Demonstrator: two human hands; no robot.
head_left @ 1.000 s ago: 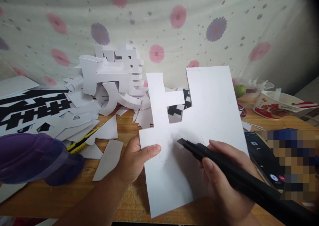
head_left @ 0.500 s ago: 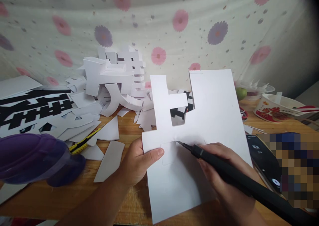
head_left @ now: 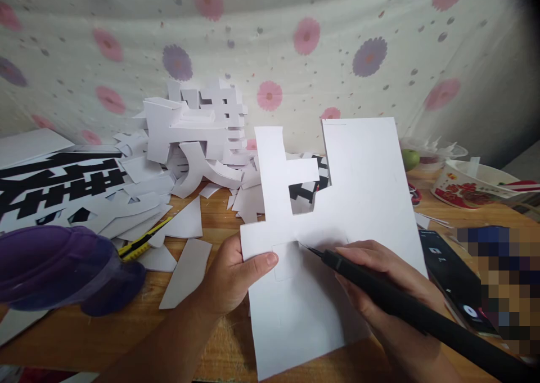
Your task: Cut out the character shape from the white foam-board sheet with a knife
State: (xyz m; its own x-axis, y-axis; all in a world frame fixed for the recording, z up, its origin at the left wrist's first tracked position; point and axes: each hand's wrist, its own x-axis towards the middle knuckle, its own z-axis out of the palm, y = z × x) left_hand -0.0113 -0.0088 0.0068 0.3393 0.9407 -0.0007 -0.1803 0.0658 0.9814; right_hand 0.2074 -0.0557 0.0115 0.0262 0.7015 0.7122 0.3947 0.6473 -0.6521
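A large white board (head_left: 363, 175) with a notched, partly cut-out upper part is held up over the wooden table. My left hand (head_left: 236, 267) grips its left edge, thumb on the front face, fingers hidden behind. In my right hand (head_left: 379, 287) is a black pen-like knife (head_left: 379, 293) with a thin dark blade. Its tip touches the board near the top right corner of a faint square outline (head_left: 287, 262), just below the cut-out. Through the opening, black and white pieces show behind.
White cut shapes (head_left: 189, 127) are piled at the back. A purple object (head_left: 54, 267) and a yellow-black cutter (head_left: 143, 239) lie left, near white scraps (head_left: 185, 273). A phone (head_left: 451, 276), a bowl (head_left: 468, 186) and a green fruit (head_left: 410, 159) stand right.
My right hand and the knife have shifted slightly to the right, the blade tip staying near the top of the square outline. My left hand keeps its grip.
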